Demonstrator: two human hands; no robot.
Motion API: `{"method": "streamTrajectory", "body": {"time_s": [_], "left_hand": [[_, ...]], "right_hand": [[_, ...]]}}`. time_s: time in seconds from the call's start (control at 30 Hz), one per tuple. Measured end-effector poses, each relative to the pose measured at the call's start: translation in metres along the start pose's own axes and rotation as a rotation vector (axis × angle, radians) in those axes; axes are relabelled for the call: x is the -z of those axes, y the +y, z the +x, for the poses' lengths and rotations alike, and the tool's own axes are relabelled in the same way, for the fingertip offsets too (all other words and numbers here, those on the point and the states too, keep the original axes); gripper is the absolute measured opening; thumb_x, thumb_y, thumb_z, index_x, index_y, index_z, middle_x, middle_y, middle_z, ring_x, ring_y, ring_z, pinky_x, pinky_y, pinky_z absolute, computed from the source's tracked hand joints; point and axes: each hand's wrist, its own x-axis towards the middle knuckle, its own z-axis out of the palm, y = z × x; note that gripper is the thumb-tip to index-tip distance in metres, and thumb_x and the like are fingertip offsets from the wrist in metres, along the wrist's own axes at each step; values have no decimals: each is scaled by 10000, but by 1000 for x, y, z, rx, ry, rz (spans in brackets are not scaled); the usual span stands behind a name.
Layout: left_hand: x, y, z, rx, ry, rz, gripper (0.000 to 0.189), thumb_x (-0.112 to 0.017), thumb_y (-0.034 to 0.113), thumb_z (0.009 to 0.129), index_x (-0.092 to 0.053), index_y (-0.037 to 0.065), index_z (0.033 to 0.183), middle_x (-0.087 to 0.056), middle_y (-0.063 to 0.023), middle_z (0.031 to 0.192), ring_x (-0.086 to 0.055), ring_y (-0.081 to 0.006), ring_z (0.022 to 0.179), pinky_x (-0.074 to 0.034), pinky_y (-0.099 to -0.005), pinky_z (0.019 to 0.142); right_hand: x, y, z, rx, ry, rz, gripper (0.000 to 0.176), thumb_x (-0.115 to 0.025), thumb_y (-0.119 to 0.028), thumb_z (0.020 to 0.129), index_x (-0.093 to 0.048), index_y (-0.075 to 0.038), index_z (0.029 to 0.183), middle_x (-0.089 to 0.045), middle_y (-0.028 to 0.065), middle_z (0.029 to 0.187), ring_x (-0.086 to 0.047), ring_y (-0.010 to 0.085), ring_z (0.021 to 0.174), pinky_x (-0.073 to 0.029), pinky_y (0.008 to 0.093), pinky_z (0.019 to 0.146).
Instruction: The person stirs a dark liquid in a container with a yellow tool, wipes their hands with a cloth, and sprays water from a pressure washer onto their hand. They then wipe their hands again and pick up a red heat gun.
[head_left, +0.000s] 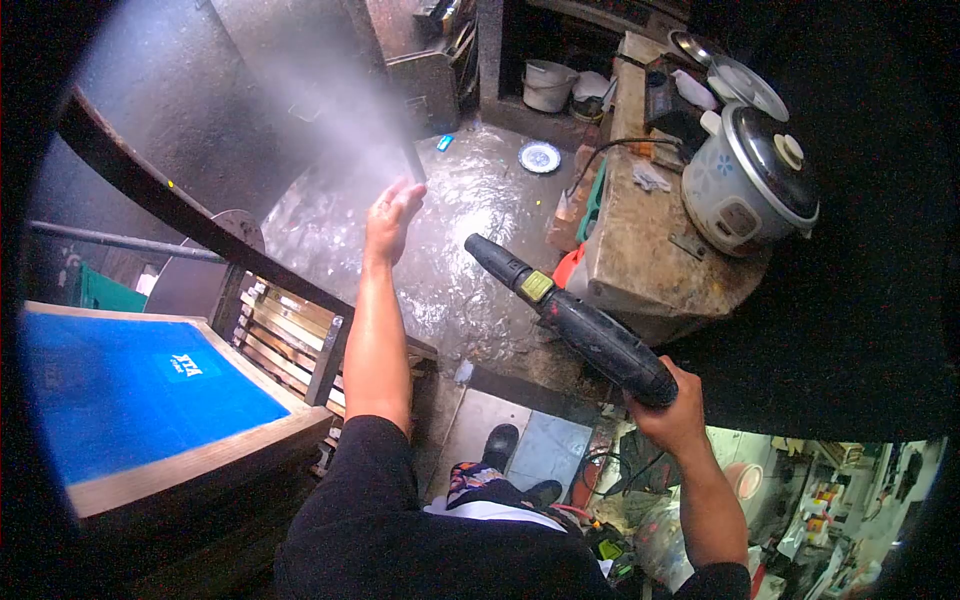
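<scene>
The right hand [668, 405] is gripping a black, tube-shaped pressure-washer gun [570, 320]; the left hand [390, 218], open and flat, is reaching into grey mist [340, 110] beyond its nozzle.

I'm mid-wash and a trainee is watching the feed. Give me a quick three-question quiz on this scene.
1. True or false: the right hand grips the spray gun.
2. What stands on the counter? A rice cooker; B kettle; C lamp.
3. Fill in: the left hand, stretched forward, is ____.
Key: 1 true; 2 A; 3 open.
</scene>
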Motion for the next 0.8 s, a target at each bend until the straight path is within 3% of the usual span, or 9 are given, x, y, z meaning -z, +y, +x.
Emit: {"method": "streamTrajectory", "body": {"time_s": [0.13, 0.23, 0.3, 0.33, 0.4, 0.53, 0.6, 0.8], "left_hand": [[11, -7, 4, 119, 20, 164, 440, -510, 167, 868, -417, -71, 1226, -606, -181, 1032, -577, -262, 1007, -432, -366, 911], [9, -12, 5, 189, 125, -26, 460, -469, 75, 848, -350, -91, 1261, -522, -222, 1162, -496, -301, 1125, -392, -385, 973], [13, -16, 7, 89, 26, -461, 539, -426, -19, 798, -253, -101, 1302, -367, -260, 1303, -379, -339, 1228, -324, -405, 1039], [12, -16, 7, 89, 25, -462, 539, -426, -19, 798, -253, -101, 1302, -367, -260, 1303, -379, -339, 1228, -324, -405, 1039], [11, -18, 5, 99, 7, -513, 608, -400, -68, 751, -183, -107, 1318, -217, -275, 1378, -275, -370, 1282, -263, -424, 1076], [-4, -18, 1, 60, 66, -422, 629, -397, -81, 739, -176, -95, 1328, -252, -269, 1370, -281, -367, 1281, -236, -415, 1087], [-13, -13, -1, 88, 194, -352, 633, -398, -103, 727, -190, -82, 1324, -242, -267, 1375, -278, -373, 1282, -233, -433, 1086], [0, -34, 8, 56, 155, -486, 578, -409, -141, 721, -262, -44, 1271, -217, -274, 1380, -282, -373, 1278, -237, -458, 1080]], "right_hand": [[-1, -1, 0, 24, 10, -21, 214, -688, -81, 626, -557, -28, 786, -594, 137, 667, -623, 278, 623, -452, 306, 569], [-2, 1, 0, 26, 6, -16, 210, -685, -78, 627, -557, -30, 787, -594, 136, 669, -622, 280, 625, -452, 307, 567], [-3, 2, 0, 28, 4, -24, 209, -685, -76, 628, -558, -31, 787, -594, 137, 670, -621, 281, 625, -453, 307, 567], [-3, 2, 0, 31, 11, -22, 208, -685, -76, 628, -557, -32, 785, -593, 137, 670, -620, 282, 624, -453, 309, 567], [-4, 1, 0, 32, 18, -21, 207, -685, -77, 628, -557, -33, 784, -592, 137, 670, -618, 283, 622, -453, 311, 568], [-3, 0, 1, 0, 15, -9, 212, -692, -84, 631, -560, -30, 788, -591, 136, 663, -611, 285, 601, -451, 313, 561], [-3, -1, 2, -14, 13, 5, 214, -694, -86, 633, -561, -29, 790, -591, 135, 659, -609, 285, 594, -449, 313, 558], [-1, -1, 3, -9, 21, 9, 220, -700, -92, 635, -562, -27, 793, -589, 137, 654, -608, 283, 588, -448, 312, 557]]}}
